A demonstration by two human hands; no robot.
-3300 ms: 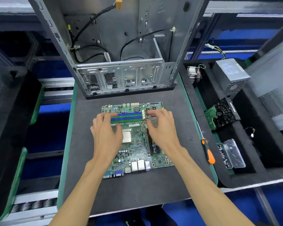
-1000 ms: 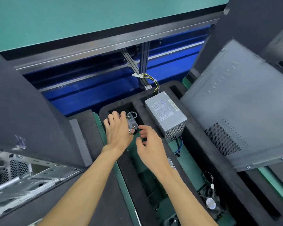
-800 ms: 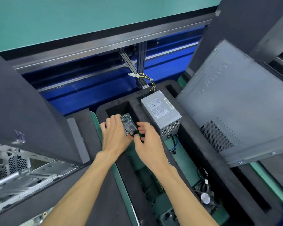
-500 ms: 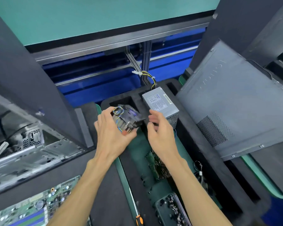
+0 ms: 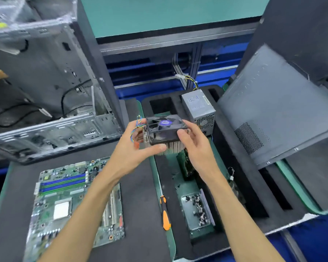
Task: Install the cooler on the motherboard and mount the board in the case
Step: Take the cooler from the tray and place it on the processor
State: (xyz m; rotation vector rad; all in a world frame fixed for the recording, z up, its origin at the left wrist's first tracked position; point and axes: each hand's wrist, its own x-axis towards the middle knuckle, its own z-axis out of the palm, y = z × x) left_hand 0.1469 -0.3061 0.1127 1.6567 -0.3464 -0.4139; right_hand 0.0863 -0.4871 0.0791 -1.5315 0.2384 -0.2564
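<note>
The cooler (image 5: 164, 130), a black fan on a finned metal heatsink with a coloured wire lead, hangs in the air above the foam tray's left edge. My left hand (image 5: 133, 148) grips its left side and underside. My right hand (image 5: 194, 143) holds its right side, thumb on the fan frame. The green motherboard (image 5: 64, 201) lies flat on the dark mat at lower left, its bare silver CPU facing up. The open metal case (image 5: 51, 114) stands behind the board at upper left.
A black foam tray (image 5: 240, 178) on the right holds a grey power supply (image 5: 198, 108), a clear box of screws (image 5: 196, 210) and a dark part. An orange-handled screwdriver (image 5: 165, 214) lies along the mat's right edge. A grey side panel (image 5: 276, 118) leans at right.
Both hands lifted the cooler out of its foam slot and carried it back and left toward me. The view dropped, bringing the motherboard and case back in.
</note>
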